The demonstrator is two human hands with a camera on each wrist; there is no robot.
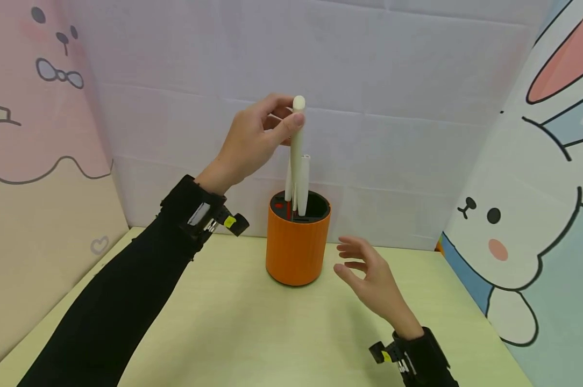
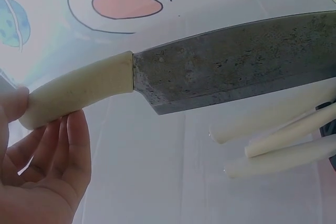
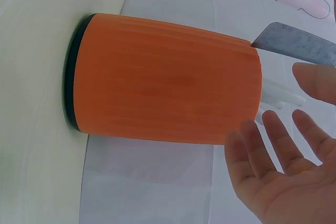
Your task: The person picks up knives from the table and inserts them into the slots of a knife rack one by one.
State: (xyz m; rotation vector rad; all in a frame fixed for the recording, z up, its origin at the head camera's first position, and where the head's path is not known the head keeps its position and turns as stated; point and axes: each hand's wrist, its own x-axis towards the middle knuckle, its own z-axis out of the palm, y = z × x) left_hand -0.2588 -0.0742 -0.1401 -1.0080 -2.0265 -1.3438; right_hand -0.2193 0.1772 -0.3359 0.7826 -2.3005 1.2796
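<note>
My left hand (image 1: 253, 142) pinches the end of a cream handle (image 2: 84, 93) between thumb and fingers. That handle belongs to a broad kitchen knife (image 2: 226, 61) with a dark, stained blade. The knife stands upright above the orange round knife block (image 1: 296, 252); in the right wrist view the blade's tip (image 3: 262, 43) is at the block's rim, and I cannot tell whether it is inside. Several other pale knife handles (image 1: 304, 185) stick up from the block's black top. To the block's right, my right hand (image 1: 371, 279) is held with loosely bent fingers, holding nothing.
The block stands near the back edge of a pale yellow-green table (image 1: 253, 333). Behind it hangs a white sheet (image 1: 393, 150). Cartoon-printed panels flank the table at left (image 1: 40, 134) and right (image 1: 509, 236). A small red part (image 1: 279, 205) shows in the block's top.
</note>
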